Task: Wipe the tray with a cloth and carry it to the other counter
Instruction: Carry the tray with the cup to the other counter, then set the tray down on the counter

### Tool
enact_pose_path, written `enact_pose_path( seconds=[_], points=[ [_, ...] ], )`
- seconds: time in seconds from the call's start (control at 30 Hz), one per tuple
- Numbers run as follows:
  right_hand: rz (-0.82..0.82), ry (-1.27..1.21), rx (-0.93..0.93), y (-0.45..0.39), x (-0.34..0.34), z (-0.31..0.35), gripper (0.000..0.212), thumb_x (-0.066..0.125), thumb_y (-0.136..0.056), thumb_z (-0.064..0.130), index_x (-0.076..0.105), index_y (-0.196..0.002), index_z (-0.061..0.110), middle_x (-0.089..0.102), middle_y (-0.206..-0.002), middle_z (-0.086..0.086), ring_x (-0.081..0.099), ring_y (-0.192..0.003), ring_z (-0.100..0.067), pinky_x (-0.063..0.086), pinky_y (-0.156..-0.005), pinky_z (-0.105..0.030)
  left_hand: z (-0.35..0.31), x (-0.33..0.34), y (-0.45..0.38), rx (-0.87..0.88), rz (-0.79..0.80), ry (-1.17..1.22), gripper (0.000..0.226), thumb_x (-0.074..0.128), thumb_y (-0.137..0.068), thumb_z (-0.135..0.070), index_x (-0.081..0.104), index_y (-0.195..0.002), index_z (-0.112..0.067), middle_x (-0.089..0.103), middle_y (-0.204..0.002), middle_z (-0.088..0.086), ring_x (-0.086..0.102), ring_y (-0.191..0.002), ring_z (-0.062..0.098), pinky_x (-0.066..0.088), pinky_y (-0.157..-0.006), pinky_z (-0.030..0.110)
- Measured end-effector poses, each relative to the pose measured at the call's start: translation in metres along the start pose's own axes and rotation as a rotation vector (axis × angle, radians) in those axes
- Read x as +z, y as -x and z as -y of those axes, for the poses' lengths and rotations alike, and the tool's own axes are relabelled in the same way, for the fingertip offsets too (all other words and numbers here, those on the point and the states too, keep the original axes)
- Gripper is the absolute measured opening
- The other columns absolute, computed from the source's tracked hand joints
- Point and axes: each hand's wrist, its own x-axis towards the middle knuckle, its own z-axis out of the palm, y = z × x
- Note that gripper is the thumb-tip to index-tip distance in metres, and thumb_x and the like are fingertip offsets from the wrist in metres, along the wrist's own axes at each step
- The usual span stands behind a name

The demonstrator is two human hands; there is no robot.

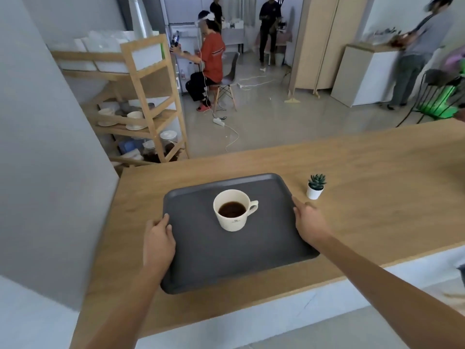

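The dark grey tray lies flat on the wooden counter in the lower centre of the frame, its near edge close to the counter's front edge. The left hand is at the tray's left rim with the fingers curled over the rim and the thumb lying along its upper face; the grip reads as closed on the rim, though the fingertips are hidden beneath the edge. The right hand is at the right rim, fingers fairly straight and close together, the forefinger extended along the rim toward the upper part of the frame; whether the remaining fingers hook under the edge cannot be told, as the back of the hand covers them. A white cup of dark liquid stands upright near the middle of the tray, handle pointing to the right of the frame, apart from both hands. A small potted succulent stands on the counter just beside the tray's upper right corner, not touching it. A wooden shelf unit with crockery occupies the upper left. Several people in the room beyond, across the top of the frame, are blurred. Whether the tray is resting or slightly lifted cannot be determined.
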Motion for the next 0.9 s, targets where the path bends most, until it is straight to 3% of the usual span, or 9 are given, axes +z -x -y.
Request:
enact_pose_path(
  seconds=[0.17, 0.37, 0.6, 0.9],
  points=[
    [0.039, 0.01, 0.08, -0.044, 0.033, -0.002, 0.045, 0.03, -0.101, 0.02, 0.032, -0.146, 0.021, 0.055, -0.104, -0.02, 0.058, -0.087, -0.039, 0.039, -0.068, -0.034, 0.01, 0.036, -0.053, -0.022, 0.06, 0.004, 0.04, 0.041, -0.097, -0.011, 0.048, -0.136, -0.003, 0.052, -0.116, 0.025, 0.054, -0.103, 0.038, 0.04, -0.094, 0.039],
    [0.09, 0.066, 0.109, -0.093, 0.061, -0.004, 0.045, 0.029, -0.101, 0.024, 0.03, -0.146, 0.024, 0.052, -0.113, -0.017, 0.06, -0.087, -0.041, 0.05, -0.074, -0.043, 0.025, 0.074, -0.09, -0.098, 0.083, 0.04, 0.04, 0.043, -0.097, -0.013, 0.048, -0.136, -0.004, 0.051, -0.114, 0.021, 0.056, -0.101, 0.035, 0.041, -0.096, 0.04],
    [0.12, 0.126, 0.075, -0.125, 0.08, -0.004, 0.041, 0.03, -0.101, 0.025, 0.032, -0.143, 0.022, 0.051, -0.111, -0.015, 0.061, -0.081, -0.041, 0.044, -0.063, -0.04, 0.033, 0.091, -0.112, -0.148, 0.093, 0.046, 0.04, 0.042, -0.097, -0.014, 0.048, -0.136, -0.006, 0.05, -0.117, 0.018, 0.056, -0.102, 0.032, 0.042, -0.098, 0.039],
    [0.147, 0.164, 0.057, -0.125, 0.094, -0.015, 0.043, 0.031, -0.102, 0.028, 0.03, -0.144, 0.023, 0.051, -0.117, -0.013, 0.062, -0.08, -0.04, 0.042, -0.06, -0.038, 0.043, 0.102, -0.112, -0.124, 0.082, -0.029, 0.039, 0.045, -0.097, -0.015, 0.051, -0.135, -0.007, 0.053, -0.119, 0.017, 0.058, -0.103, 0.033, 0.045, -0.094, 0.042]
  ],
)
